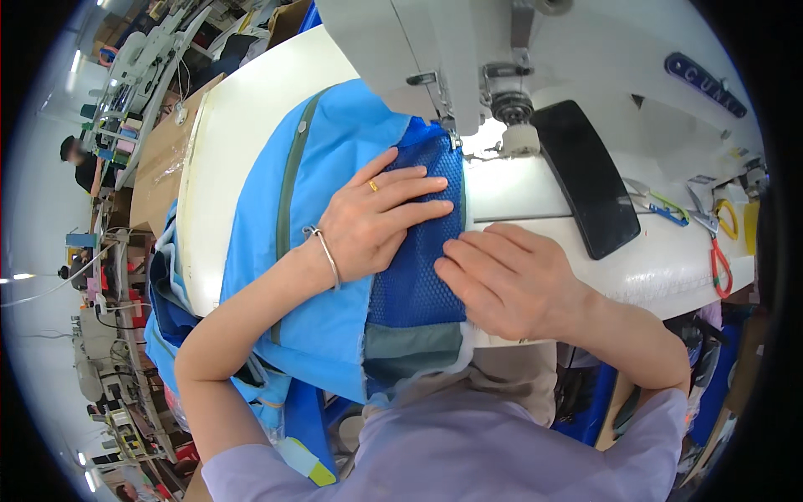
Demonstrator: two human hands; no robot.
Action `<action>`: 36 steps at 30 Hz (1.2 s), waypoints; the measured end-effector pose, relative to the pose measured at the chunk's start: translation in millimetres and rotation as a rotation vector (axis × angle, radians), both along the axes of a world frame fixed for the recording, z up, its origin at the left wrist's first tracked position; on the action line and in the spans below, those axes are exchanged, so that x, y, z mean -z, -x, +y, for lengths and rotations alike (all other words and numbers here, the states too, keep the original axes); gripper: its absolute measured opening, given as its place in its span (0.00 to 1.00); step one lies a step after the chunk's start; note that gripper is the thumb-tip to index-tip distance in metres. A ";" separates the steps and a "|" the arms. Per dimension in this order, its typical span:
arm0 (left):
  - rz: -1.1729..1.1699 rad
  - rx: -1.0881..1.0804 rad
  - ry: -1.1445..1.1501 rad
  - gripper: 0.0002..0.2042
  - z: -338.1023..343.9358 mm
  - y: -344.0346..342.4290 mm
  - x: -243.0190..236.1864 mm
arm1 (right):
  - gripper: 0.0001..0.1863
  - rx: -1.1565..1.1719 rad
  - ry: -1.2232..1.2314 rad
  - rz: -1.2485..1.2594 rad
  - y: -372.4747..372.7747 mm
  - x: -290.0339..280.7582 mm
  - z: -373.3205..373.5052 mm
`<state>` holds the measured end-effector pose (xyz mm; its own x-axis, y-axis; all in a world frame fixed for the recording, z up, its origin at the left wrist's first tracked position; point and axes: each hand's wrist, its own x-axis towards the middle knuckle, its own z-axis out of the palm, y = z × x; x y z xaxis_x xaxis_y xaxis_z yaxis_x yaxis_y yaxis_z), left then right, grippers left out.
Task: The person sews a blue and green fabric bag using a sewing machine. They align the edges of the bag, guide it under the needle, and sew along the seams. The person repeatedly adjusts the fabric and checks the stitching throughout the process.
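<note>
A light blue fabric piece [259, 201] with a grey-green stripe lies over the white sewing table, its lower part hanging off the near edge. Along its right side runs a dark blue mesh panel [414, 289], with a grey-green band at its near end. The far corner of the mesh sits at the needle of a white sewing machine [456, 142]. My left hand [376, 209] rests flat on the mesh, fingers stretched out. My right hand [514, 280] is closed at the panel's right edge, thumb and fingers pinching the fabric there.
A black phone [585, 180] lies right of the needle. Beyond it are small snips [669, 209] and red-handled scissors [719, 263]. A cardboard sheet [171, 167] adjoins the table's left side. More sewing machines and a person [84, 167] are farther left.
</note>
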<state>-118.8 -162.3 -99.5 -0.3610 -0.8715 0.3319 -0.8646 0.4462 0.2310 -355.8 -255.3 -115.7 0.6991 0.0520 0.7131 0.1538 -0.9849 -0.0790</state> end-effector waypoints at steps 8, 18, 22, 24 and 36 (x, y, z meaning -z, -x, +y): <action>0.089 -0.176 -0.161 0.25 95.0 44.2 -31.2 | 0.24 0.034 -0.495 -0.080 66.8 20.8 80.8; -0.266 -0.318 -0.168 0.27 116.9 46.0 -30.8 | 0.22 -0.055 -1.892 0.338 31.9 72.0 145.6; -0.317 -0.284 -0.179 0.22 120.8 -6.1 -42.0 | 0.18 -0.270 -2.102 0.303 29.5 49.4 183.4; -0.367 -0.310 -0.203 0.19 118.7 -20.5 -52.8 | 0.16 -0.302 -2.145 0.361 30.7 50.3 190.9; -0.481 -0.005 0.093 0.22 21.7 62.8 -34.6 | 0.31 -0.156 -1.872 0.424 41.4 14.3 187.1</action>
